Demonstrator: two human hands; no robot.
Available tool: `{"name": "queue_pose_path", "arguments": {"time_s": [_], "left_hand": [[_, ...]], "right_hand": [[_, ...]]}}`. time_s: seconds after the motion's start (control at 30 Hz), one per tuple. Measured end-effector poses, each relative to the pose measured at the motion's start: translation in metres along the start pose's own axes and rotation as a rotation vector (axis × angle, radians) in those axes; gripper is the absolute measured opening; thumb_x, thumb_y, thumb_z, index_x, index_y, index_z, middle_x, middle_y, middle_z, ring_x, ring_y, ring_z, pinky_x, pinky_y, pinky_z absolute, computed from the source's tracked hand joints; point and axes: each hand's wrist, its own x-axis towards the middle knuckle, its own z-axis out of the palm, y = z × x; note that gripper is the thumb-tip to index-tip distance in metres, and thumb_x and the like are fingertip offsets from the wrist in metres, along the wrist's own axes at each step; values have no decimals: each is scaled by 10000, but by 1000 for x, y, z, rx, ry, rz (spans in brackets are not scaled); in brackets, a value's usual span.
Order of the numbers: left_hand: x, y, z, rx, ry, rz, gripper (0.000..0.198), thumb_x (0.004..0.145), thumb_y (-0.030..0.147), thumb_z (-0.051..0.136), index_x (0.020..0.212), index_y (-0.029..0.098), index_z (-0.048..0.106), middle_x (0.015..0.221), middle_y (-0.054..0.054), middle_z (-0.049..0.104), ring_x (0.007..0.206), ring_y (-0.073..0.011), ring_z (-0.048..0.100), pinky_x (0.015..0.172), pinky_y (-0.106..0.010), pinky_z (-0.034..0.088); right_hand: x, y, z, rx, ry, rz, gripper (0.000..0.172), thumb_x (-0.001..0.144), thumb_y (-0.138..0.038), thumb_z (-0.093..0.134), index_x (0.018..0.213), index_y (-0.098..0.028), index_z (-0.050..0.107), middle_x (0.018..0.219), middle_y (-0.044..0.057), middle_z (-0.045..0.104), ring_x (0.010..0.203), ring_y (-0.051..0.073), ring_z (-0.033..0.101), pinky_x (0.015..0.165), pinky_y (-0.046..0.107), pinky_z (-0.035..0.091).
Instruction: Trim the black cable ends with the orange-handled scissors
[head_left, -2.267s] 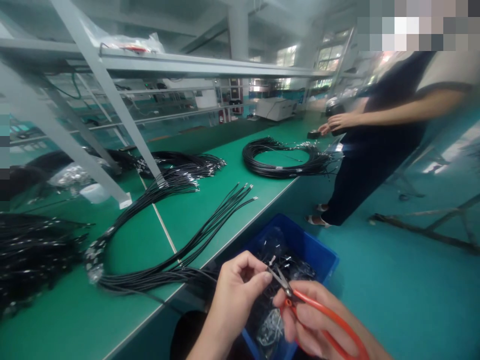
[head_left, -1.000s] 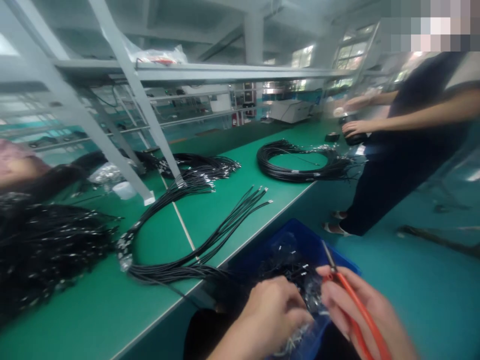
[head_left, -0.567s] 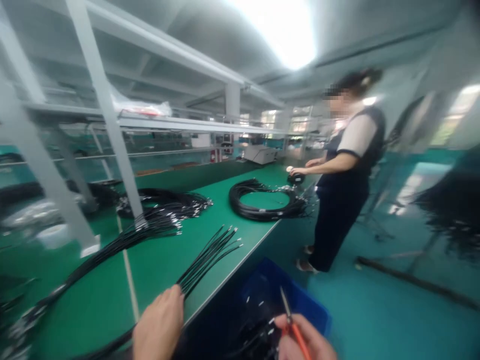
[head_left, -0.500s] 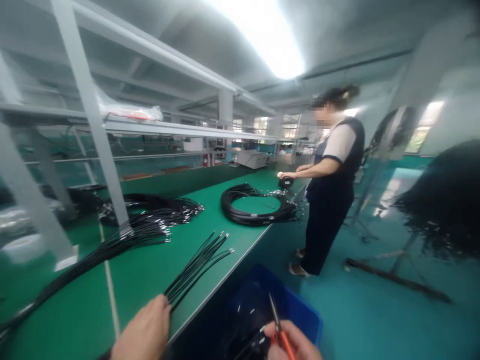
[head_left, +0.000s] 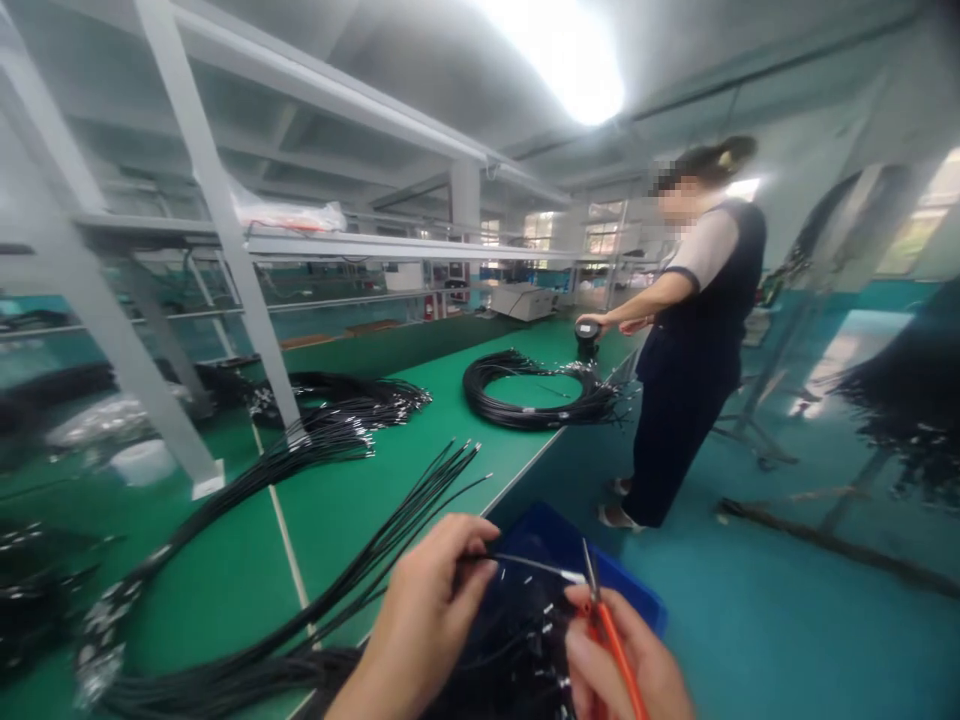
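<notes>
My left hand [head_left: 442, 585] pinches one thin black cable [head_left: 529, 562] between thumb and fingers over the bench edge. The cable's pale tip points right and lies beside the blades in my right hand. In my right hand [head_left: 630, 650] are orange-handled scissors [head_left: 619, 650], with the slim metal point upward. Whether the blades touch the cable tip, I cannot tell. To the left, a loose bundle of black cables [head_left: 405, 515] lies on the green bench, its metal ends pointing away. Below both hands stands a blue bin [head_left: 630, 590] holding dark material and small bright scraps.
Coiled black cables [head_left: 525, 415] and a second cable bundle [head_left: 352, 400] lie farther along the green bench [head_left: 420, 430]. White shelf posts [head_left: 225, 230] rise at left. A co-worker [head_left: 690, 290] stands by the bench, hand on a black round object [head_left: 587, 335]. Cables hang on racks at right.
My left hand has left the bundle and moved right, now pinching a single cable near the scissors. The view has shifted. The co-worker's black object is now more upright.
</notes>
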Motion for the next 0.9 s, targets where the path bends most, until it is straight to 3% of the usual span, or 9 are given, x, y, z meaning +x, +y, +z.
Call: {"name": "queue_pose_path", "arguments": {"time_s": [0.13, 0.27, 0.33, 0.43, 0.53, 0.67, 0.9], "left_hand": [[-8, 32, 18, 153, -104, 213, 175, 826, 155, 513, 896, 239, 650, 830, -46, 646, 709, -169, 596, 642, -245, 457], [-16, 37, 24, 208, -39, 333, 158, 804, 182, 560, 807, 239, 707, 784, -73, 651, 725, -205, 574, 650, -291, 442], [-21, 34, 27, 73, -53, 248, 137, 783, 187, 592, 803, 238, 717, 724, -63, 644, 699, -200, 565, 630, -284, 434], [-28, 29, 35, -267, -119, -104, 46, 730, 184, 649, 697, 195, 679, 613, -15, 592, 561, -142, 511, 524, -230, 383], [-33, 26, 43, -600, -165, -376, 163, 671, 205, 702, 584, 161, 571, 535, 27, 541, 495, -96, 442, 481, -195, 324], [-35, 25, 49, -815, -223, -477, 218, 653, 230, 728, 576, 148, 541, 529, 29, 566, 488, -76, 437, 493, -180, 328], [-39, 13, 53, -852, -228, -505, 228, 654, 252, 746, 590, 140, 559, 501, 48, 531, 414, -39, 341, 428, -162, 277]], "right_hand": [[-2, -10, -1, 27, 28, -23, 520, 556, -483, 798, 902, -179, 557, 546, -53, 548, 318, 51, 433, 311, 160, 330], [-6, -12, -1, 79, 65, -52, 526, 522, -454, 823, 892, -187, 562, 551, -58, 554, 329, 64, 450, 313, 168, 337], [-11, -12, -1, 82, 94, -98, 470, 569, -416, 808, 909, -198, 569, 589, -45, 578, 368, 73, 468, 344, 183, 364], [-21, -13, 0, 62, 157, -144, 419, 632, -354, 778, 971, -220, 571, 694, -8, 631, 472, 101, 521, 431, 213, 426], [-25, -15, 4, 43, 169, -152, 404, 636, -327, 773, 978, -230, 581, 762, 19, 663, 579, 136, 570, 509, 233, 454], [-25, -19, 11, 106, 131, -144, 364, 634, -296, 768, 947, -241, 590, 739, 5, 657, 597, 135, 570, 516, 223, 442], [-23, -23, 17, 161, 115, -100, 345, 627, -286, 773, 912, -227, 588, 670, -23, 607, 504, 109, 531, 486, 224, 430]]}}
